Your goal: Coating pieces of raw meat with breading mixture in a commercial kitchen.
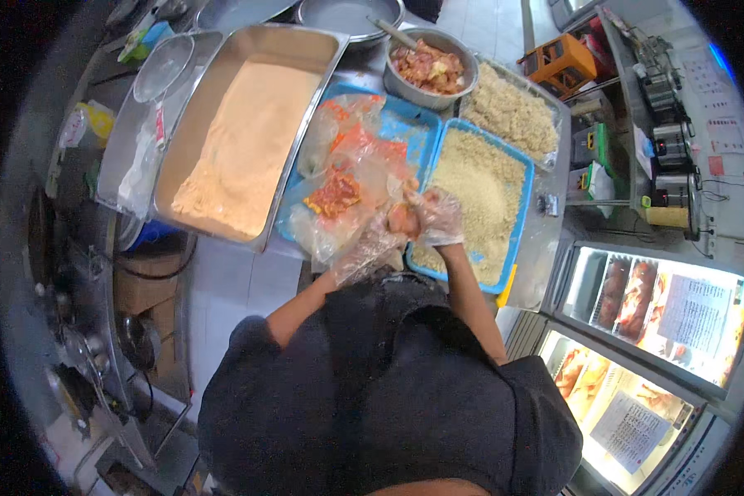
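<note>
Both my hands wear clear plastic gloves and meet in front of me, over the border between two blue trays. Between them is a piece of raw meat [403, 220]. My left hand [372, 245] holds it from the left, while my right hand [439, 214] has its fingers on its upper right side. Left of them, plastic bags [369, 180] lie in the blue tray [431, 133], with marinated meat [335, 194] on top. On the right, another blue tray [524, 208] holds pale crumbs [477, 180] beside my right wrist.
A deep steel pan of orange-tinted flour [257, 142] stands at the left, beside a pan with a sieve [164, 68]. Beyond the trays are a steel pot of raw meat [431, 68] with a utensil and a tray of coarse crumbs [508, 108]. Lit display cases [651, 310] stand at right.
</note>
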The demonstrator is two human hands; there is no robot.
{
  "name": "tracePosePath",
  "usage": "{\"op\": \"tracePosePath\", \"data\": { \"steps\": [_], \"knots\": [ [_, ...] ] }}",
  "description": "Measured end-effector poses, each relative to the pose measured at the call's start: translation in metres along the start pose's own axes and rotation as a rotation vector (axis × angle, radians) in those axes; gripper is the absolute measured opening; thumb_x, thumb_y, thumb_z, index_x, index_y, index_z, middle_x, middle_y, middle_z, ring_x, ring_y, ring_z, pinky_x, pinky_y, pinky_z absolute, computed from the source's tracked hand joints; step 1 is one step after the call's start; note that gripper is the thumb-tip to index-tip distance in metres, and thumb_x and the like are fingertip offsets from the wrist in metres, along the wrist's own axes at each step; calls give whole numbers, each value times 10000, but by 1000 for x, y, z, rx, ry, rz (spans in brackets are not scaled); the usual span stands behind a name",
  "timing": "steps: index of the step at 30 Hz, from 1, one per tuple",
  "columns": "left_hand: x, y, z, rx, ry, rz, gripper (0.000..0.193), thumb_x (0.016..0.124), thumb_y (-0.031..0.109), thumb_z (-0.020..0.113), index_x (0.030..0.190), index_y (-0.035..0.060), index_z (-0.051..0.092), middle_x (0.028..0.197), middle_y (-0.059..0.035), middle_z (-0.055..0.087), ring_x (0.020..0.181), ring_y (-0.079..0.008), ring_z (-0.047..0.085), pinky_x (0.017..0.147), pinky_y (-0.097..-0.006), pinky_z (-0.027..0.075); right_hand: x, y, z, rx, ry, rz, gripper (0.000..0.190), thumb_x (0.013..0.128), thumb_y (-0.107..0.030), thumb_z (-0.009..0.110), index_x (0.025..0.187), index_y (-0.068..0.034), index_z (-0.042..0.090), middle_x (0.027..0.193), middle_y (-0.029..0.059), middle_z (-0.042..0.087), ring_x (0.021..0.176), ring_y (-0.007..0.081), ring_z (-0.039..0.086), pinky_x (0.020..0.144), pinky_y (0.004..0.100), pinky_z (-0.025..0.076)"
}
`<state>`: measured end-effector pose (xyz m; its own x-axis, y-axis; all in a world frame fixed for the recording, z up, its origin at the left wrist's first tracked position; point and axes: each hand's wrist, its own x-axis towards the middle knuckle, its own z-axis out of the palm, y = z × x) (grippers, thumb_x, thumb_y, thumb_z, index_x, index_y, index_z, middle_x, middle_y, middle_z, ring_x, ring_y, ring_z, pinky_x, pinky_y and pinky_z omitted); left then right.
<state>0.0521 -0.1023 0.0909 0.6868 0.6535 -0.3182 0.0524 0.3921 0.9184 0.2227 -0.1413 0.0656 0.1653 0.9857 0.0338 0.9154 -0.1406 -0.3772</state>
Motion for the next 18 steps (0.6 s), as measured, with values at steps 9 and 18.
{"op": "tracePosePath", "data": {
  "steps": [9,18],
  "knots": [
    [20,-21,-37,-393,29,30,197,779,145,590,937,79,494,841,20,497,738,-78,505,618,-204,439,5,-18,19,23,-9,-414,442,746,-293,650,1152,-137,574,843,115,613,745,282,600,633,424,471],
    [43,2,-56,270,469,684,241,719,19,632,765,78,403,675,-1,351,598,-119,352,519,-273,335,73,-26,-21,-425,-120,-508,181,865,-375,523,1018,-305,591,692,67,565,610,249,589,485,390,457]
  ]
}}
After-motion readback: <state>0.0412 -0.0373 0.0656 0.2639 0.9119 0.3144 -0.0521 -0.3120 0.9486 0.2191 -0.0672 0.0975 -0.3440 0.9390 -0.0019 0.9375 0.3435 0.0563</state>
